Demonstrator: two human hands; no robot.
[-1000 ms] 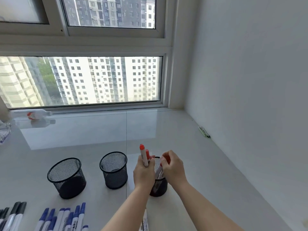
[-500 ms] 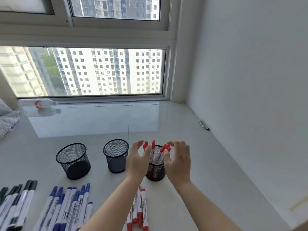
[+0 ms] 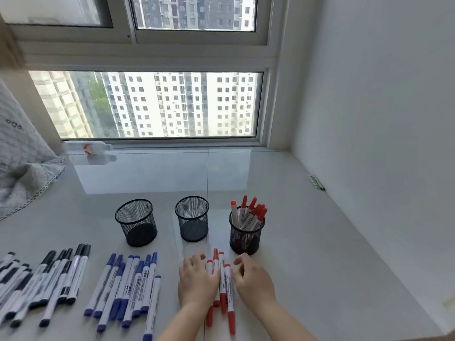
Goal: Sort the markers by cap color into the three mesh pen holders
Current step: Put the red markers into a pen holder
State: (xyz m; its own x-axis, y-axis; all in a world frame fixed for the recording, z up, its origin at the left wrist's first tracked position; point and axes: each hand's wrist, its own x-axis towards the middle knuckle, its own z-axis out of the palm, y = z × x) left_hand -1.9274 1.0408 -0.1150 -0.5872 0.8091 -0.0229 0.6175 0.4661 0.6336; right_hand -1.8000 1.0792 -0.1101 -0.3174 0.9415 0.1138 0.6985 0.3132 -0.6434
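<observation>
Three black mesh holders stand in a row. The left holder [image 3: 136, 221] and the middle holder [image 3: 192, 217] hold nothing, while the right holder [image 3: 246, 233] has several red-capped markers [image 3: 250, 214] standing in it. In front of it a small bunch of red markers [image 3: 223, 281] lies on the table. My left hand [image 3: 197, 283] rests against the bunch's left side, partly covering it. My right hand [image 3: 254, 280] touches its right side with loosely bent fingers. Neither hand has lifted a marker. Blue-capped markers [image 3: 130, 281] and black-capped markers [image 3: 46, 279] lie in rows to the left.
The glossy white table [image 3: 320, 254] meets a wall on the right and a window sill behind. A plastic bottle [image 3: 88, 147] lies on the sill and a quilted cloth [image 3: 22, 178] sits at far left. A small green object [image 3: 316, 182] lies by the wall.
Both hands let go of the red markers in the right holder and came down and back to the red markers lying on the table. The camera tilted down.
</observation>
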